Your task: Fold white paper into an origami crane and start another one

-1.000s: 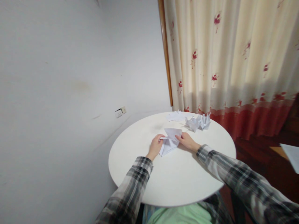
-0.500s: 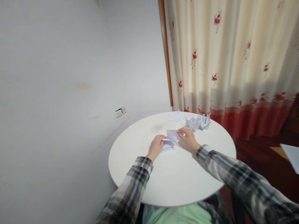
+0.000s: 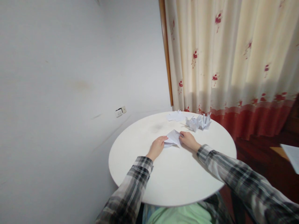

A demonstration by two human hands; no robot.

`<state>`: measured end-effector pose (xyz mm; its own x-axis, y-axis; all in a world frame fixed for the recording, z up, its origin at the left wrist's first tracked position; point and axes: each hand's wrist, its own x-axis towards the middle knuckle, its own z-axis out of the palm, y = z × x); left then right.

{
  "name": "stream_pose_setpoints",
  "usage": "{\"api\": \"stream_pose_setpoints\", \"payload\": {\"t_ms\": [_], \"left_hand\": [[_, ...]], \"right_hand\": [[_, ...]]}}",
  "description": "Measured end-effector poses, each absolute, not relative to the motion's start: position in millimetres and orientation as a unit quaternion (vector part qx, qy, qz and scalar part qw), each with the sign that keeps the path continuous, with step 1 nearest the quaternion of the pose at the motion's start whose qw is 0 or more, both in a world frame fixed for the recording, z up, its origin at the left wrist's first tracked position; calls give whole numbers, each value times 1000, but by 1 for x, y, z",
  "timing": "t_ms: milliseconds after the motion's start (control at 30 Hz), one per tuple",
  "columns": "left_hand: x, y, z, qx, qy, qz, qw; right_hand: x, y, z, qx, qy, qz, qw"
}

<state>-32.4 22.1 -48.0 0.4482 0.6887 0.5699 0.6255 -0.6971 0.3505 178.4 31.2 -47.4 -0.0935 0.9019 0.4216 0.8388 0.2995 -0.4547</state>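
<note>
A folded sheet of white paper (image 3: 173,138) lies low over the round white table (image 3: 177,177), between my two hands. The fingers of my left hand (image 3: 158,145) are closed on its left side. My right hand (image 3: 188,140) pinches the right edge, its fingertips partly hidden. The paper shows slanted folds and a pointed corner toward me. Beyond my right hand stand several folded white paper shapes (image 3: 198,122) with pointed tips.
Flat white paper pieces (image 3: 175,116) lie at the table's far edge. A wall with a socket (image 3: 119,112) is at the left. A patterned curtain (image 3: 210,62) hangs behind the table. White sheets (image 3: 291,155) show at the far right.
The paper's right part has swung down and toward me, and its shape now looks more triangular. My right hand has moved slightly toward me; my left hand has shifted slightly right.
</note>
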Motion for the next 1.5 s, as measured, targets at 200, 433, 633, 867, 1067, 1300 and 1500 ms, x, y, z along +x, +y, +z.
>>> {"api": "stream_pose_setpoints", "payload": {"t_ms": [200,433,633,867,1067,1300,1500], "left_hand": [[-30,21,-48,863,390,318,47],[-29,20,-49,870,398,285,51],[-28,20,-52,884,404,230,47],[-29,23,-55,898,400,179,44],[-28,21,-53,888,406,209,57],[-30,23,-51,849,433,296,57],[-31,25,-53,848,428,310,52]], "right_hand": [[178,31,-46,-599,-736,58,309],[176,34,-44,-595,-737,93,308],[176,36,-44,-596,-730,123,310],[176,36,-42,-589,-728,142,321],[176,35,-42,-586,-732,130,321],[178,39,-46,-583,-727,128,339],[179,44,-52,-577,-718,141,363]]}}
